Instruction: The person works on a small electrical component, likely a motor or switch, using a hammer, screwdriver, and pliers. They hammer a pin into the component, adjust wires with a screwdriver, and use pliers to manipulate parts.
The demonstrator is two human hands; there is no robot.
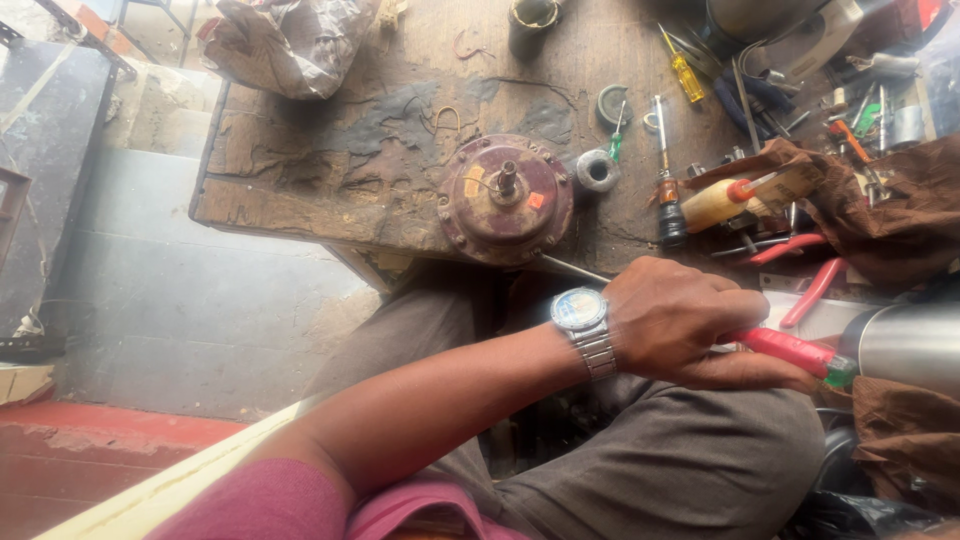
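**Long screwdriver, one hand, cluttered bench**

The left hand (690, 320) is closed around a red-handled screwdriver (790, 350); its thin shaft runs away from the fist toward the round maroon motor housing (505, 198) just beyond the knuckles. The right hand is out of view. My judgement — with nothing seen steadying the housing, the tip could slip and skid into the loose tools beside the fist.

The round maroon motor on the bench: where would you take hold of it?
Grip the maroon motor by its round rim, coming from above with fingers spread either side. It lies flat on the wooden bench with its thin shaft pointing up, a poor handle.
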